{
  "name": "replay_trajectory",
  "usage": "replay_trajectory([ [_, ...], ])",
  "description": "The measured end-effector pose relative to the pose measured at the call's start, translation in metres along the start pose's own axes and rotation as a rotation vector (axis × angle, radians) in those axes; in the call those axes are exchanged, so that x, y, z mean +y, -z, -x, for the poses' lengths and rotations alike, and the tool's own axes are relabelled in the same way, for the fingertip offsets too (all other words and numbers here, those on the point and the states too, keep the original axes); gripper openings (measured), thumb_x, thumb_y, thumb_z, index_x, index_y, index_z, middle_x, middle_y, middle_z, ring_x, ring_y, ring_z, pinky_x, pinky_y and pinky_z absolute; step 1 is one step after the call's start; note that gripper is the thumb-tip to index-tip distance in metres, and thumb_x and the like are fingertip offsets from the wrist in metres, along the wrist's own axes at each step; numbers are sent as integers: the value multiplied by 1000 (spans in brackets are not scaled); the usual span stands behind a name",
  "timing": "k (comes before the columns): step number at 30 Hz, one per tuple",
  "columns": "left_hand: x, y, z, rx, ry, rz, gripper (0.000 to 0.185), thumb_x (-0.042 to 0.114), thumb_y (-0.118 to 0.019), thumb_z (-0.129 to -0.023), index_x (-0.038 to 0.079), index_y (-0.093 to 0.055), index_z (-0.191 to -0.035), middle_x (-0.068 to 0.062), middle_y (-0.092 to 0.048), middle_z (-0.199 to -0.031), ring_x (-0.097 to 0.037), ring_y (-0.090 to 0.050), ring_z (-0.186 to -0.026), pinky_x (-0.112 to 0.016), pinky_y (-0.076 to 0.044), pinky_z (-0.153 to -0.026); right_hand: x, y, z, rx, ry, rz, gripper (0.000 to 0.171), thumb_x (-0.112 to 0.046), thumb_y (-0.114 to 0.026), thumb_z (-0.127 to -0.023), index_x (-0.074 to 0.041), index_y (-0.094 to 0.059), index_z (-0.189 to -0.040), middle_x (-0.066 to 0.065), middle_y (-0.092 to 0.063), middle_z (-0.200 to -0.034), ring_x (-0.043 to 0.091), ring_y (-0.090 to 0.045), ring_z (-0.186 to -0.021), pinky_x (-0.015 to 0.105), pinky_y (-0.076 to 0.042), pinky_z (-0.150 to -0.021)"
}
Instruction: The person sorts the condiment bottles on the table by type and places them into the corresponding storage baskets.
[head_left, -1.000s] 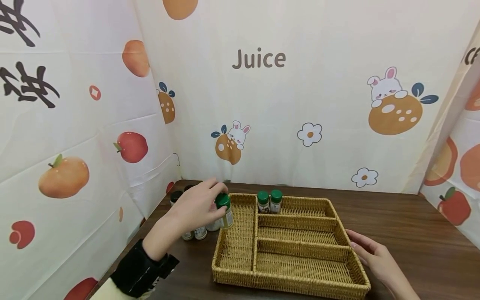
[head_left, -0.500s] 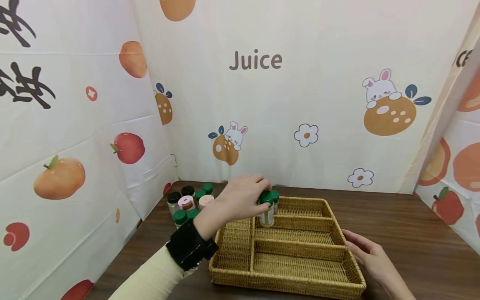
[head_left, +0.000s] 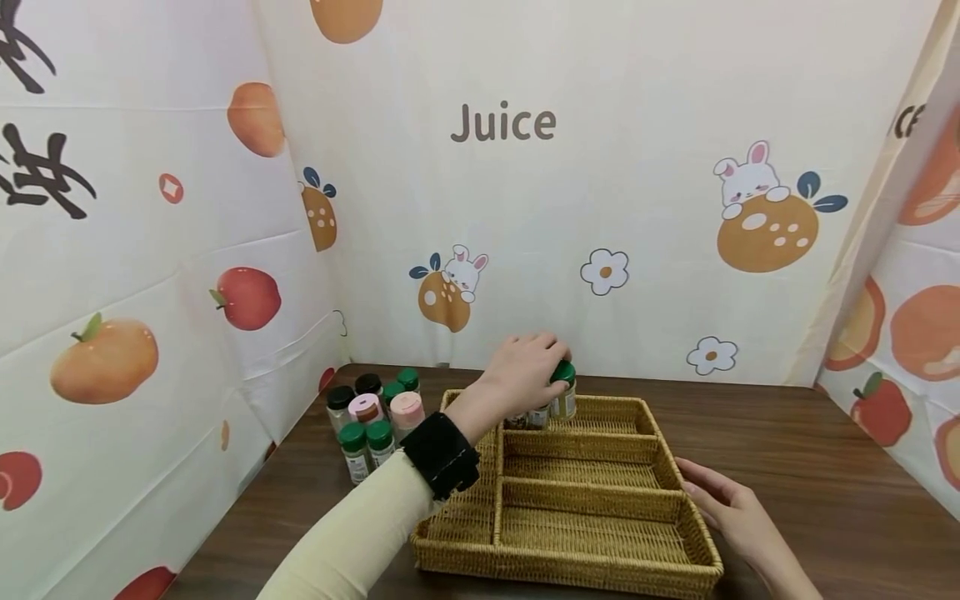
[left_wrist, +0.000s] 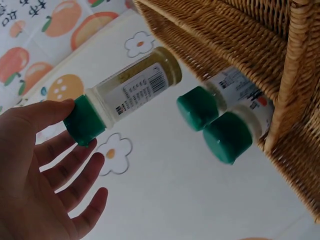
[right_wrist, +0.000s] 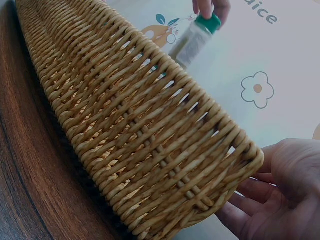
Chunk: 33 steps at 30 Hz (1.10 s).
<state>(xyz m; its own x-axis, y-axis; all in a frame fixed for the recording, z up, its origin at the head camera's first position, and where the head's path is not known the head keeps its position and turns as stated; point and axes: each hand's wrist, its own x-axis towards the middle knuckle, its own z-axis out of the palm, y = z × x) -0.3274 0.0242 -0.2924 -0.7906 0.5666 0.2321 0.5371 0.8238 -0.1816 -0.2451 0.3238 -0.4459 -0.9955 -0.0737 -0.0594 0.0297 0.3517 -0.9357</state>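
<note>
My left hand (head_left: 525, 375) pinches the green cap of a spice jar (left_wrist: 137, 85), thumb on one side and fingers on the other. The jar holds a tan powder and has a label with a barcode. It hangs over the back right compartment of a woven basket (head_left: 600, 562). Two more green-capped spice jars, a nearer jar (left_wrist: 227, 137) and a farther jar (left_wrist: 197, 107), stand side by side at that compartment's left end, partly hidden by my hand in the head view. My right hand (head_left: 735, 512) rests its fingers against the basket's right outer wall.
Several jars stand grouped left of the basket: green-capped jars (head_left: 354, 446), black-capped jars (head_left: 340, 398) and a pink-capped jar (head_left: 407, 408). Dividers split the basket into a long left compartment and three on the right. Printed cloth (head_left: 525, 208) surrounds the dark wooden table (head_left: 772, 425).
My left hand has carried the spice jar rightward from the group at the left, past the two standing jars, to over the back right compartment. My right hand stays at the basket's side.
</note>
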Motion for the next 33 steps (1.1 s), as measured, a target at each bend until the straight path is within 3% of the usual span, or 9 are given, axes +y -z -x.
replay_trajectory([
  [12,11,-30,-23,-35,59,-63,40,52,-54,-99,28,-54,-131,6,-57,-125,-14,-55,-116,-34,-47,-94,-1,0,2,1,-8,16,59,-27,-52,-105,5,-34,-152,29,-37,-154,-20,-53,-98,23,-55,-89],
  [18,11,-45,-24,-81,99,-60,40,51,-57,-98,26,-56,-129,4,-59,-123,-16,-56,-116,-36,-48,-93,0,-3,3,-13,-1,19,59,-27,-52,-105,5,-34,-151,29,-36,-154,-24,-47,-99,24,-54,-91],
  [33,13,-61,-30,-163,125,-78,41,48,-59,-97,26,-56,-130,3,-59,-127,-18,-56,-122,-38,-47,-99,-3,-5,3,18,4,-41,58,-22,-54,-104,7,-35,-150,31,-39,-152,-14,-58,-100,22,-55,-86],
])
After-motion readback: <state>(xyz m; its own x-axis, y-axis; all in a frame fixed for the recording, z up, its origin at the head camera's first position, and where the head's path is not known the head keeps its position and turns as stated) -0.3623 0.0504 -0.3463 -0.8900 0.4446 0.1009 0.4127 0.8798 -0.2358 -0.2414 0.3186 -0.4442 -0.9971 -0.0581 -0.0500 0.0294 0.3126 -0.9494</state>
